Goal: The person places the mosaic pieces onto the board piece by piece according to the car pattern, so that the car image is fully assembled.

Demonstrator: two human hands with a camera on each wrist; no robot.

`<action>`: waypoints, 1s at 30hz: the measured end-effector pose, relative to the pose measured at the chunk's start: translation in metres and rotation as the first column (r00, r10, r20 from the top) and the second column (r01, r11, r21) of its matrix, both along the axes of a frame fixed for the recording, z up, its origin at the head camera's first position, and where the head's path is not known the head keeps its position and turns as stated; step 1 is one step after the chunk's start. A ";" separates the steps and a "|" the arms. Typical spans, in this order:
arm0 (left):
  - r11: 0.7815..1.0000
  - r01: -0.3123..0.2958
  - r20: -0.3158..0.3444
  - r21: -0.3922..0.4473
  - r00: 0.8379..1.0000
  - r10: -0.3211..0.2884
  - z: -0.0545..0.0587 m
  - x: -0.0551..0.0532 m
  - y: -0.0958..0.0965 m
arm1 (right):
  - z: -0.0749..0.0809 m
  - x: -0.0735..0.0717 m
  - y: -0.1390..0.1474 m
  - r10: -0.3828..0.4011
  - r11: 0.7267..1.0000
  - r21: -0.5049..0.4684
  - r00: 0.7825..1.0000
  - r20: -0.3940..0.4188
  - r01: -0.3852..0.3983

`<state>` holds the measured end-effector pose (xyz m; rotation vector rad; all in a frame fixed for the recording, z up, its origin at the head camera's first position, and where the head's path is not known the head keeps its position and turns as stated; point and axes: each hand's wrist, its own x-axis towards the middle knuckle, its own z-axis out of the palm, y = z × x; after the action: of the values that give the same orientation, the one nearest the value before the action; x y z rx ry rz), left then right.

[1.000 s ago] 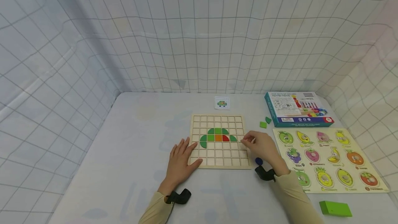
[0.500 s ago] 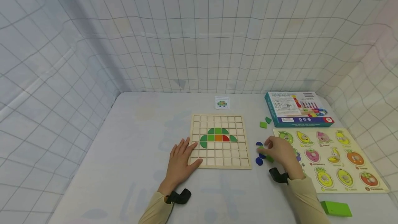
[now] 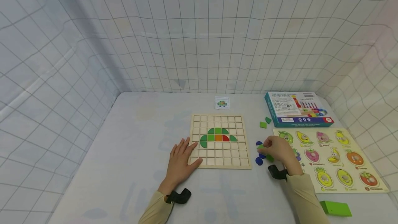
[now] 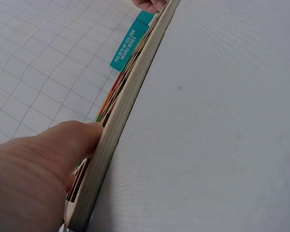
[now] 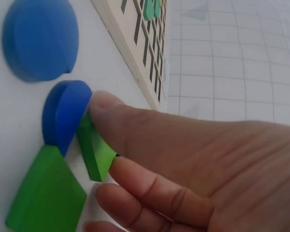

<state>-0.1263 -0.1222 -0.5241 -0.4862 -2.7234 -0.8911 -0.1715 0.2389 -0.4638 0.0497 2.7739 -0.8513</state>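
Grid-patterned cloth (image 3: 199, 37) behind white table (image 3: 130, 123). Fruit puzzle (image 3: 323, 155) sits right of wooden grid board (image 3: 227, 153), mid-table. Left hand (image 3: 181, 161): fingers spread, resting on board's near left corner. Right hand (image 3: 278, 149): thumb and finger pinch green piece (image 5: 94, 152), just right of board, beside blue pieces (image 5: 41, 41).

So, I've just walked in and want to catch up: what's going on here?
A person's left hand rests on the edge of a gridded wooden board, while the right hand pinches a green piece beside it, close to loose blue pieces. Green, orange and red pieces sit in the board's squares, and a small picture card lies beyond the board.
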 end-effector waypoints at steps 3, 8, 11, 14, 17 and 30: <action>1.000 0.000 0.000 -0.002 1.000 0.000 0.000 0.000 0.000 | 0.001 0.000 0.000 -0.002 1.000 -0.003 1.000 0.015 0.002; 1.000 -0.001 -0.003 -0.006 1.000 0.001 0.000 0.000 0.000 | 0.001 0.000 -0.001 -0.010 1.000 -0.010 1.000 0.029 0.010; 1.000 -0.002 -0.001 -0.004 1.000 0.002 0.000 -0.001 0.000 | 0.002 -0.001 -0.002 -0.015 1.000 -0.015 0.999 0.029 0.015; 1.000 -0.005 -0.001 -0.005 1.000 0.005 0.000 0.000 0.001 | 0.002 -0.002 -0.002 -0.013 1.000 -0.022 0.999 0.030 0.014; 1.000 -0.007 -0.002 -0.004 1.000 0.007 -0.001 0.000 0.001 | 0.002 -0.002 -0.003 -0.008 1.000 -0.027 0.999 0.032 0.009; 1.000 -0.011 0.007 -0.008 1.000 0.011 -0.002 0.000 0.001 | 0.003 0.000 -0.005 0.019 0.997 -0.076 1.000 -0.002 -0.019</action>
<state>-0.1265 -0.1216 -0.5257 -0.4698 -2.7343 -0.8810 -0.1719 0.2342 -0.4606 0.0088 2.7353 -0.9517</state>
